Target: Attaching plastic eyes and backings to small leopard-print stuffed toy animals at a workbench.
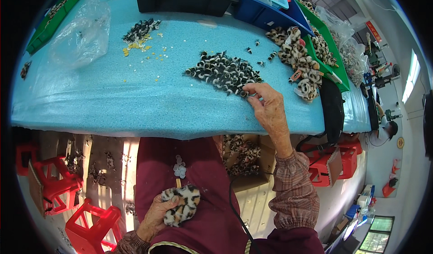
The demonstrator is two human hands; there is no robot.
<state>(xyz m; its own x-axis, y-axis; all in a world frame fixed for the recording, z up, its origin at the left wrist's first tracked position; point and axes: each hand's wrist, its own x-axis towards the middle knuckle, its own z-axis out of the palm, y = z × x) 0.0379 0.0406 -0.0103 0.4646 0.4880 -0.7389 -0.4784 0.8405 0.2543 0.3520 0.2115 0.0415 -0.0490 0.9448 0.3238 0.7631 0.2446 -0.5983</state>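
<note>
My left hand point(153, 217) is closed on a leopard-print plush piece point(184, 203), held low over my maroon apron point(212, 209). Above it on the apron lies a cluster of small white discs point(179, 169). My right hand point(269, 108) reaches onto the table, thumb and forefinger pinched at the near right edge of a pile of small black-and-white pieces point(221, 71) with dark lash-like bristles. One such piece point(244, 93) sits at the fingertips. Several more lie loose beyond the pile.
Plush pieces point(303, 69) are heaped at right beside a green tray point(339, 76). A black tub point(185, 1) and a blue bin point(252, 6) stand at the back. A plastic bag point(85, 37) lies left. Below are red stools point(92, 224) and a cardboard box point(252, 180).
</note>
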